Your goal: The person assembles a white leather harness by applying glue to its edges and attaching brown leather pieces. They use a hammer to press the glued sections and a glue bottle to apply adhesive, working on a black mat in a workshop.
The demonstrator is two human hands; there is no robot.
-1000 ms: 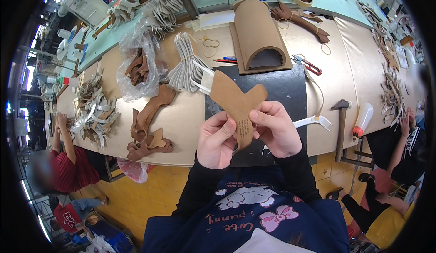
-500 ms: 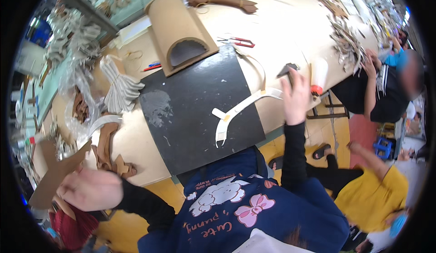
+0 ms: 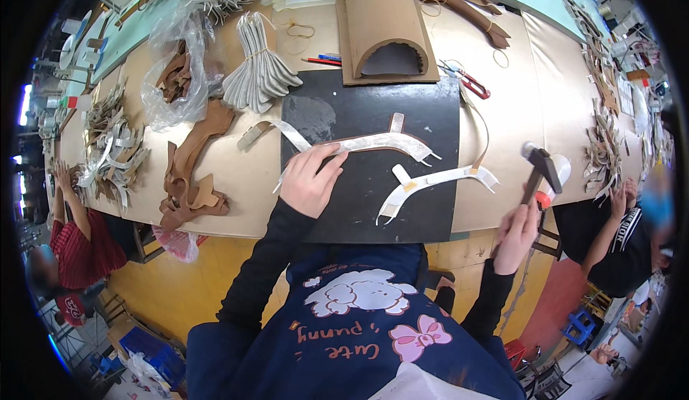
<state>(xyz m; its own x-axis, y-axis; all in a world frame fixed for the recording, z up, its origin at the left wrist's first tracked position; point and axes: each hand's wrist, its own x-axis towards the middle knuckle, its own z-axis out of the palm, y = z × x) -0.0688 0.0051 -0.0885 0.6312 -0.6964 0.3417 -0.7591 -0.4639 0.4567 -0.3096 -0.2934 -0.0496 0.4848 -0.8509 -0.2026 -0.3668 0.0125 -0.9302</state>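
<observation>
My left hand (image 3: 310,179) lies on the black board (image 3: 344,220), fingers together and bent over the left part of a white, brown-edged forked strap piece (image 3: 380,144). A loose tail of this piece reaches left past the board's edge. My right hand (image 3: 518,233) grips a hammer (image 3: 541,173) by its handle, head raised, just off the board's right side. Nearer to me lies a second white forked strap piece (image 3: 423,181), with a thin brown strap (image 3: 482,131) curving away from its right end.
A brown half-round block (image 3: 387,20) stands at the board's far edge, beside red-handled snips (image 3: 470,84). Left lie a tied bundle of grey strips (image 3: 258,66), brown leather pieces (image 3: 194,163) and a plastic bag (image 3: 176,77). A white bottle (image 3: 563,169) stands behind the hammer. Co-workers sit either side.
My left hand has come from the left side onto the board, and a second strap piece now lies under it. My right hand has taken the hammer by its handle. The view has turned.
</observation>
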